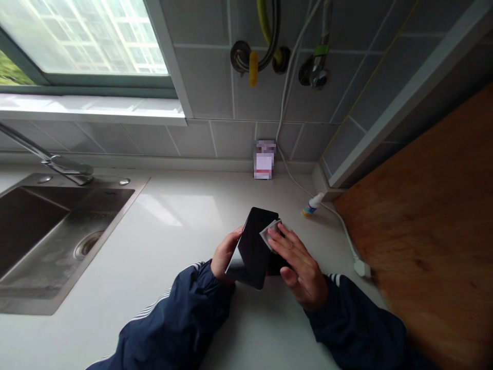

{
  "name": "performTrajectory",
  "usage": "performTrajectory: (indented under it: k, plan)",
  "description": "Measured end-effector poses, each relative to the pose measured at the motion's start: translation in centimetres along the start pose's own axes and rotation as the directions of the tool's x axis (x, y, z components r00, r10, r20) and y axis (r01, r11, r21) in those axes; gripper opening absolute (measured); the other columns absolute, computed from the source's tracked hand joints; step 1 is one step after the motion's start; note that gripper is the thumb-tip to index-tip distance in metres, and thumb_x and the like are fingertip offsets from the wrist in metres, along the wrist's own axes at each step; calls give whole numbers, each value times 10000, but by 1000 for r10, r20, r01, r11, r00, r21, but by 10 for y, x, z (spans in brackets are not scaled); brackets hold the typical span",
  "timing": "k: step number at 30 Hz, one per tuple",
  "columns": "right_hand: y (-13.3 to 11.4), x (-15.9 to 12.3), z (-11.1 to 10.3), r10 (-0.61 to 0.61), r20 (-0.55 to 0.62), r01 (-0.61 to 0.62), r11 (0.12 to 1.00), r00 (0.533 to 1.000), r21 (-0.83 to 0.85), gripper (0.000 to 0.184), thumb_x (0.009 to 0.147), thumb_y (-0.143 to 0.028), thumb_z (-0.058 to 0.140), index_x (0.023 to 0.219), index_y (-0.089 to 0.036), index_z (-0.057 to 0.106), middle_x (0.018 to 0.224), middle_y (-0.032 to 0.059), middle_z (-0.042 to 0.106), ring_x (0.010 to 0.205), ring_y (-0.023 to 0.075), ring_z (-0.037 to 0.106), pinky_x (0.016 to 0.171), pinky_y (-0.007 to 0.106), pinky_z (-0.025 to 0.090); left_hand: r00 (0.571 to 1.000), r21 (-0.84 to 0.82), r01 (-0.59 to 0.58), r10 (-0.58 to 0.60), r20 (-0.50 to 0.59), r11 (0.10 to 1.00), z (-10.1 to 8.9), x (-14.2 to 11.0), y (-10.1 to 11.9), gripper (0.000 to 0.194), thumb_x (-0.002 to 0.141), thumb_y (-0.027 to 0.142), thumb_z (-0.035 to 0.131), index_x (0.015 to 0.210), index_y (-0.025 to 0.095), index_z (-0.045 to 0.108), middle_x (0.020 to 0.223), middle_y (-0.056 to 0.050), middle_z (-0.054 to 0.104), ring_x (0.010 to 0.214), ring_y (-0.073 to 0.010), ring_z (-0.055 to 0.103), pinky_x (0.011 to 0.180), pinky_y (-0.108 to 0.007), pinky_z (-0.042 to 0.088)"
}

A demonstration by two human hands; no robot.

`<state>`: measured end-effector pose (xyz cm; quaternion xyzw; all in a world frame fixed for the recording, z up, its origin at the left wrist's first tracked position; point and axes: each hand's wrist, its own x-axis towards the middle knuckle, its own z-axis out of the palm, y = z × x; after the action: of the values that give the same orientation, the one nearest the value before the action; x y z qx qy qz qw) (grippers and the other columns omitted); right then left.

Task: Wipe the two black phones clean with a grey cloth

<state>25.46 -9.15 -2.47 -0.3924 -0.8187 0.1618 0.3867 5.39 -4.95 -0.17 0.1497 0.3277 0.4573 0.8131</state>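
My left hand (pixel 224 255) grips the left edge of a black tablet (pixel 252 246), its fingers partly hidden behind it. The tablet is tilted above the counter, and its glossy dark face shows a pale reflection near the lower left. A further dark part (pixel 278 264) shows behind its lower right; I cannot tell whether it is a cover. My right hand (pixel 302 267) presses a small folded white cloth (pixel 270 236) against the upper right of the tablet's face, the fingers stretched over it and the thumb apart.
A small white spray bottle (pixel 313 204) lies or leans by the right corner, near a white cable with a plug (pixel 362 267). A small blurred packet (pixel 264 160) stands at the wall. To the left is a steel sink (pixel 57 303) with a faucet (pixel 69 167); a wooden panel (pixel 435 231) stands right.
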Motion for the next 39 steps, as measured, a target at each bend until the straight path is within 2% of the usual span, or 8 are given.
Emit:
performTrajectory:
  k: [3, 8, 13, 17, 22, 28, 34, 39]
  plan:
    - [0, 0, 0, -29, -14, 29, 1000, 999, -4, 527, 1035, -451, 333, 1482, -194, 443, 1548, 91, 443, 1490, 337, 294, 1193, 625, 259, 995, 59, -94, 95, -22, 994, 1, 1, 0, 306, 779, 236, 673, 1047, 122, 766, 946, -76, 776, 974, -268, 702, 792, -287, 544]
    - [-3, 0, 0, -98, -12, 98, 995, 995, -10, 509, 1034, -424, 349, 1470, -183, 449, 1532, 107, 462, 1484, 347, 306, 1177, 642, 274, 989, 85, -122, 128, -75, 989, -2, 2, 0, 253, 782, 248, 691, 987, 130, 782, 888, -67, 776, 940, -242, 703, 714, -248, 520]
    - [-9, -2, 0, -179, 50, 180, 983, 983, -20, 502, 1033, -412, 352, 1463, -171, 446, 1518, 110, 482, 1482, 347, 311, 1174, 627, 284, 980, 98, -153, 164, -115, 983, -4, 4, 0, 219, 795, 251, 683, 958, 146, 785, 869, -52, 773, 897, -221, 703, 782, -255, 520]
    - [-15, -5, 1, -235, 86, 237, 971, 968, -15, 516, 1036, -433, 331, 1451, -153, 454, 1510, 115, 491, 1481, 350, 312, 1175, 609, 289, 988, 87, -131, 138, -75, 988, -4, 5, 1, 237, 817, 247, 639, 974, 131, 775, 913, -73, 769, 918, -229, 700, 823, -264, 518]
    - [-19, -5, 3, -277, 90, 279, 960, 957, -10, 538, 1034, -455, 313, 1449, -140, 451, 1507, 118, 494, 1480, 356, 311, 1177, 602, 288, 992, 41, -98, 101, -73, 994, -3, 5, 3, 246, 817, 217, 622, 1003, 121, 752, 966, -76, 762, 938, -216, 694, 850, -257, 511]
    - [-20, -6, 1, -300, 124, 306, 951, 946, -37, 556, 1030, -471, 310, 1452, -135, 441, 1524, 115, 472, 1484, 356, 300, 1180, 589, 287, 999, 3, -29, 29, -31, 1000, 2, 5, 5, 209, 805, 213, 598, 926, 144, 754, 820, -60, 755, 759, -200, 696, 757, -268, 522]
    - [-21, -6, 1, -299, 133, 308, 950, 945, -52, 574, 1026, -482, 305, 1468, -133, 415, 1544, 112, 445, 1490, 361, 283, 1188, 591, 272, 996, -31, 61, -62, -56, 998, 3, 4, 4, 197, 808, 213, 585, 918, 155, 738, 809, -52, 745, 749, -191, 690, 773, -276, 527]
    - [-20, -8, 3, -299, 154, 310, 949, 942, -58, 582, 1019, -486, 319, 1483, -142, 396, 1563, 104, 418, 1492, 368, 273, 1190, 606, 257, 993, -34, 47, -50, -107, 998, 3, 3, 4, 232, 842, 205, 542, 938, 135, 741, 821, -71, 753, 706, -193, 691, 747, -283, 538]
